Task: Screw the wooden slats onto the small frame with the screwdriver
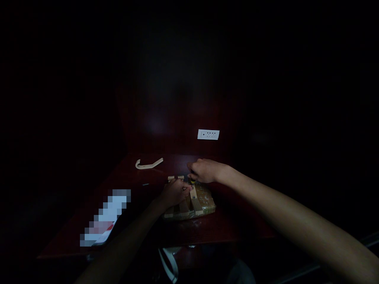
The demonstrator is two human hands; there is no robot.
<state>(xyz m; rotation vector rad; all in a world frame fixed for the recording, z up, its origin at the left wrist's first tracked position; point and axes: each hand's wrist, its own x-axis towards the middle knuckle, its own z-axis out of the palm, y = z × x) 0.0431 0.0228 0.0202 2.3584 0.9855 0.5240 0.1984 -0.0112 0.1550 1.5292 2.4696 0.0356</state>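
My right hand [204, 170] is closed round a small screwdriver [193, 182]. Only a bit of its yellow and dark handle shows below the fingers, and it points down at a pale wooden strip [194, 193]. A dark screw head sits in that strip just nearer to me. My left hand [175, 193] lies across the wooden pieces, its fingertips pinched together by the screwdriver's tip; what they hold is too small to make out. Under the strips is a brown block [207, 199] that looks wrapped in clear shiny tape. Two more strip ends [180, 177] stick out behind my left hand.
A pale wooden hook-shaped piece [149, 165] lies at the back left of the dark red table [225, 230]. Small thin metal bits [145, 184] lie left of the block. At the left is a pixelated bright flat object [106, 221]. A white socket plate [208, 134] is on the wall.
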